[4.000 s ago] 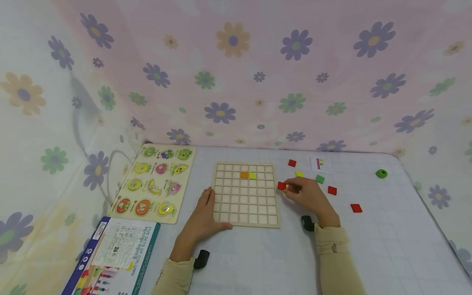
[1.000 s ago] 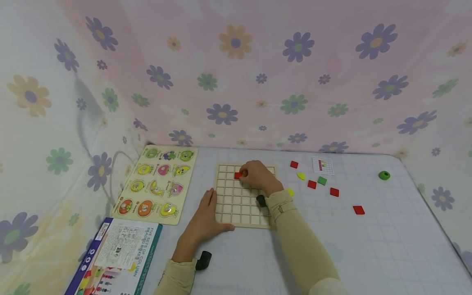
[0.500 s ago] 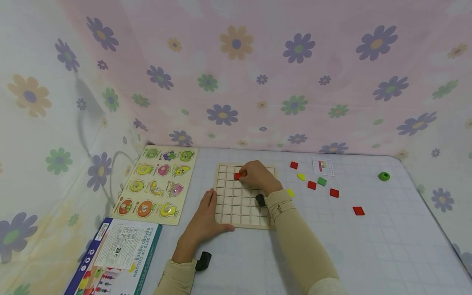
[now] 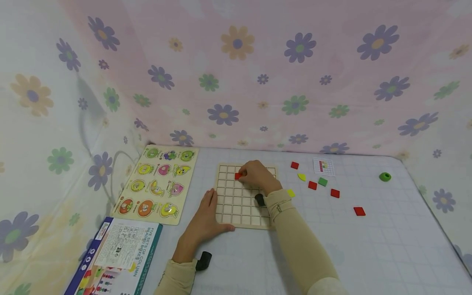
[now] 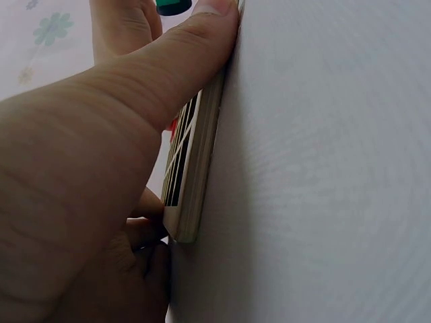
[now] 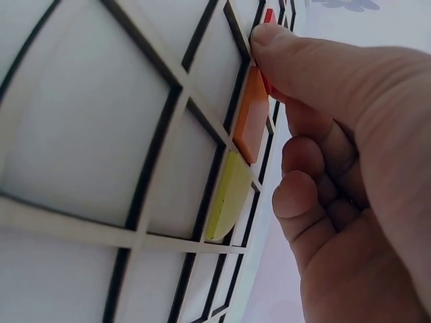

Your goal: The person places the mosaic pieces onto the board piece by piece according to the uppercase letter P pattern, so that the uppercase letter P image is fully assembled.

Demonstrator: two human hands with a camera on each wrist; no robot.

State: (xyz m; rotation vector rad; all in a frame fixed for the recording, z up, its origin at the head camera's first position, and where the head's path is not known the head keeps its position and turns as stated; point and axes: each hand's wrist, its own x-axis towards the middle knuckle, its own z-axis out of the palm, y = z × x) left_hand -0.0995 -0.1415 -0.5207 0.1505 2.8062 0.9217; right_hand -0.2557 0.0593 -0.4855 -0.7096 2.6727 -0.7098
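At far left on the desk (image 4: 387,254), beaded-column toy box (image 4: 121,246) lying flat, fruit puzzle board (image 4: 162,199) just beyond. Left hand (image 4: 204,221) spread, thumb out, against left and near edges of wooden grid board (image 4: 236,209). Over the board's second row from the far side, red square tile (image 4: 237,176), pinched by right hand (image 4: 256,174). Step in hand looks like seating it; next move probably calls for pressing it square into its cell, then letting go. Can't tell if flush. Farther right: loose yellow tiles (image 4: 302,177), loose red tiles (image 4: 312,185), green tile (image 4: 323,182), pattern card (image 4: 324,167), green bead (image 4: 385,177) well apart. Right wrist view shows orange square tile (image 6: 252,114) and yellow round-edged tile (image 6: 229,198) on the board, hidden behind right hand in head view; left wrist view shows the board's thickness, thumb along it
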